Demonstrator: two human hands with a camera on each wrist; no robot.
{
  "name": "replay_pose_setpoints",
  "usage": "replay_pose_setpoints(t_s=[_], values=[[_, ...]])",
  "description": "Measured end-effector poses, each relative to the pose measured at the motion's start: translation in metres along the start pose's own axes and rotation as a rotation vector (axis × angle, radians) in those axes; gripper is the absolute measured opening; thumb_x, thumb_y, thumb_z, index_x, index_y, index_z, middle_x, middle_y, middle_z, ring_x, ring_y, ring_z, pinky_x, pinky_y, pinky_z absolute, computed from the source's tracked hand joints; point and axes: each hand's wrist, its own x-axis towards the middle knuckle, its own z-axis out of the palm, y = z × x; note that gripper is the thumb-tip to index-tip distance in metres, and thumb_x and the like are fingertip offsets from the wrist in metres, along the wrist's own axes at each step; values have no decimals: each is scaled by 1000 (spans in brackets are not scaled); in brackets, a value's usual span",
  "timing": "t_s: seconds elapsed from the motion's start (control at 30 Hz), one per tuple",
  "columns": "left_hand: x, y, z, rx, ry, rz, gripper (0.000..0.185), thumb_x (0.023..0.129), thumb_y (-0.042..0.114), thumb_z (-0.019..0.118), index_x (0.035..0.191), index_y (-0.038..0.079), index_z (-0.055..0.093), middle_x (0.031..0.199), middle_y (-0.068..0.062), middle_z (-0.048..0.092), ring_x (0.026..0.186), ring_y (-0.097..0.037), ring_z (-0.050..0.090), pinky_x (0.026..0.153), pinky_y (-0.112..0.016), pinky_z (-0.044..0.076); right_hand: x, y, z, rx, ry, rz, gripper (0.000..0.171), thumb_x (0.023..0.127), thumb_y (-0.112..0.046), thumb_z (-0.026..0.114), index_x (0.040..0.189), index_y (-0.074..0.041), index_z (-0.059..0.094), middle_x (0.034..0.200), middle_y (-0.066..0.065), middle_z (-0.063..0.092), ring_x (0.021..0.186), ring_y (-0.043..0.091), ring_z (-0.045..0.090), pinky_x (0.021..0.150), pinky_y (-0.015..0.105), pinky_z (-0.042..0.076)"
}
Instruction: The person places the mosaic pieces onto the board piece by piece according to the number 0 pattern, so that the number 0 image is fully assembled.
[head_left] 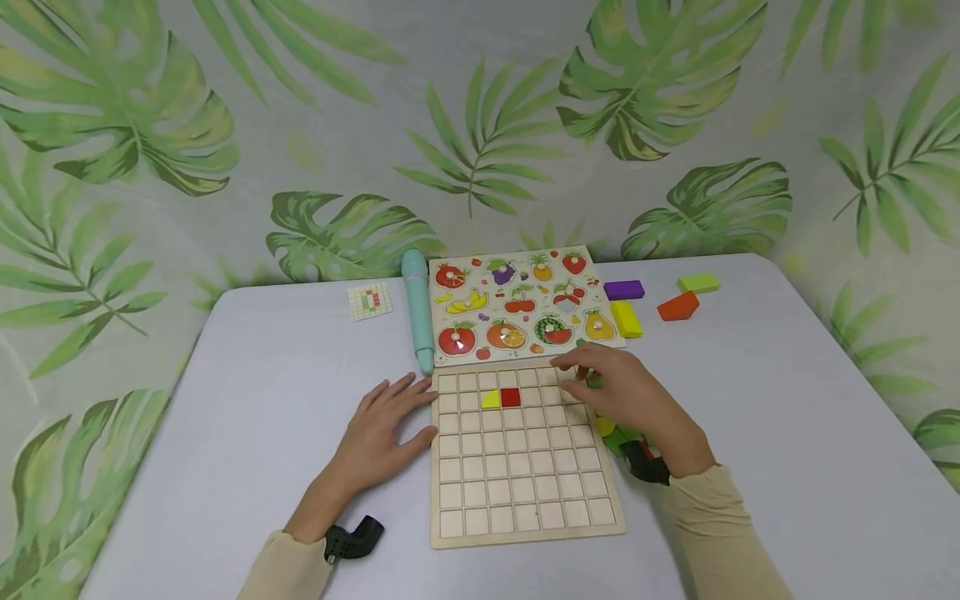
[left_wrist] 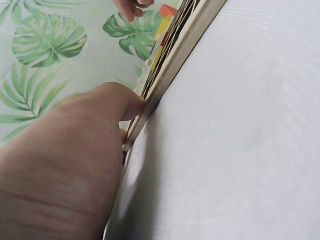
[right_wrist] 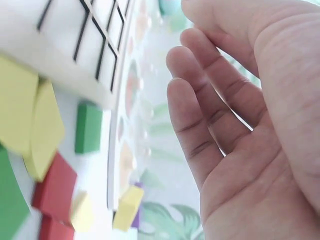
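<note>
Grid board [head_left: 525, 492]: pale unfinished wood, matt, dark-lined cells. Fruit puzzle [head_left: 521, 307]: wood, printed, slight sheen. Loose blocks [head_left: 677, 306]: painted, matt, probably wood. Teal pen [head_left: 417, 308]: smooth plastic. Table [head_left: 787, 433]: smooth, matt. Leaf backdrop [head_left: 480, 125]: cloth.

Left hand [head_left: 382, 429] flat, fingers spread, right hand [head_left: 626, 392] hovering, fingers relaxed

No readable words, numbers or brand marks appear on the fruit puzzle [head_left: 521, 307], the grid board [head_left: 525, 467] or the small card [head_left: 370, 300].
</note>
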Motion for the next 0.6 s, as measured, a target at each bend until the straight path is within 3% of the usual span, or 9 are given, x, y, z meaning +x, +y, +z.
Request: replay_pose_setpoints(t_s=[0.4,0.6], values=[[0,2,-2,-7,-3,-22,50,92,35,76,137,16,67,152,-1,56,150,-28,40,125,-53,24,-15,32,-26,-50,17,116,36,92,-11,77,127,-7,71,113,9,73,92,21,66,85,45,60],[1,1,-2,-11,4,11,47,93,35,76,135,16,70,151,-2,57,149,-28,43,125,-54,25,-22,47,-34,-56,-19,221,38,94,-16,77,130,-6,70,122,13,70,97,25,66,85,46,61]])
